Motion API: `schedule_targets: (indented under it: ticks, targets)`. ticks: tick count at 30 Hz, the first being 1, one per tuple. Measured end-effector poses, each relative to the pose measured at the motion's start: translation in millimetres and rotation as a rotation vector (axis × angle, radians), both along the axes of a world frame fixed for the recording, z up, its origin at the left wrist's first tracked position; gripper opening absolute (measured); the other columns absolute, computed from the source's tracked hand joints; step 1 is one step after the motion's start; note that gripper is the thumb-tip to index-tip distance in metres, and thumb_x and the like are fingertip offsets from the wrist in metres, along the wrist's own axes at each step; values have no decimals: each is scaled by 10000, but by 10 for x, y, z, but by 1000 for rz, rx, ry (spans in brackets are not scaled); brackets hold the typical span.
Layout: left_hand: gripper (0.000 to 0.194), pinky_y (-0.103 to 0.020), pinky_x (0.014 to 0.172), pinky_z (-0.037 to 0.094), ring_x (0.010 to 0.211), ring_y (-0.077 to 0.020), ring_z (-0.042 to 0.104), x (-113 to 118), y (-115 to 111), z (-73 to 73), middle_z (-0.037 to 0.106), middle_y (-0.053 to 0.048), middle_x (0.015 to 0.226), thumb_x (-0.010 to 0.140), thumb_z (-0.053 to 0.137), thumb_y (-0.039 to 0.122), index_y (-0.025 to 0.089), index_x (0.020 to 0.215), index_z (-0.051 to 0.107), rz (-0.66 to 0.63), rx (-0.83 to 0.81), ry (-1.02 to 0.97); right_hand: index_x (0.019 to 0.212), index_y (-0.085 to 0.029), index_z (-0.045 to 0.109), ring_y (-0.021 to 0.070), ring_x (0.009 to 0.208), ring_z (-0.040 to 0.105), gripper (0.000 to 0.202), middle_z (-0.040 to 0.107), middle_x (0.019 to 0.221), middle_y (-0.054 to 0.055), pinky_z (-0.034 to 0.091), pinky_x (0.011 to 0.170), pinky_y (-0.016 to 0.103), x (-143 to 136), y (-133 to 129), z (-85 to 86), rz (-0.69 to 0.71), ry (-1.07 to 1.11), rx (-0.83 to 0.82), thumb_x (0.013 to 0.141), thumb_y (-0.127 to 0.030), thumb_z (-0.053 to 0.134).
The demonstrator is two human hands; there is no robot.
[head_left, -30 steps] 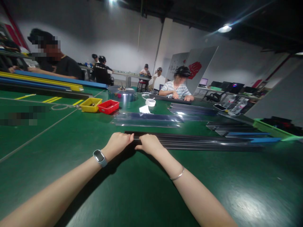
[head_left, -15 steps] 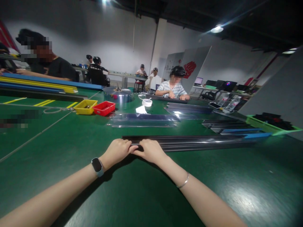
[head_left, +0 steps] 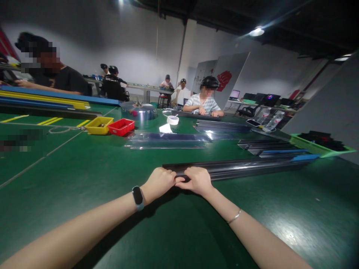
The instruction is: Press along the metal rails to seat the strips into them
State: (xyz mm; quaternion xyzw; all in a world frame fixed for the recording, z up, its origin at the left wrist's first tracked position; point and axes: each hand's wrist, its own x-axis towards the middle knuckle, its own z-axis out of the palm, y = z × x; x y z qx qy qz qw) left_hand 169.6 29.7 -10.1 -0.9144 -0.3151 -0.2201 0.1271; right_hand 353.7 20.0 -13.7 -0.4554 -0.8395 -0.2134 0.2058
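Black strip [head_left: 246, 168], clamped near one end by left hand [head_left: 160, 183] and right hand [head_left: 199, 181], might twist under uneven pressure.

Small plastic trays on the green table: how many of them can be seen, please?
2: the yellow tray, and the red tray just right of it, both beyond and left of the left hand. I see no others.
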Motion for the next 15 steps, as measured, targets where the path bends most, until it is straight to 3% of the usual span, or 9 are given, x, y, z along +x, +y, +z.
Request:
schedule_targets:
  ticks: [6, 15]
  targets:
    - [447, -271, 514, 349, 560, -170, 578, -56, 87, -4, 623, -49, 607, 864, 309, 439, 147, 639, 561, 33, 13, 0, 513, -167, 512, 95, 530, 475, 576, 531, 515, 10, 223, 538, 249, -37, 86, -12, 30, 20, 28, 735, -674, 355]
    - [478, -266, 551, 358, 585, -160, 579, -351, 230, 63, 624, -64, 623, 859, 296, 463, 143, 628, 565, 78, -43, 10, 606, -169, 575, 127, 630, 540, 602, 597, 619, 32, 277, 580, 230, -324, 233, 59, -26, -8, -147, 749, -687, 302]
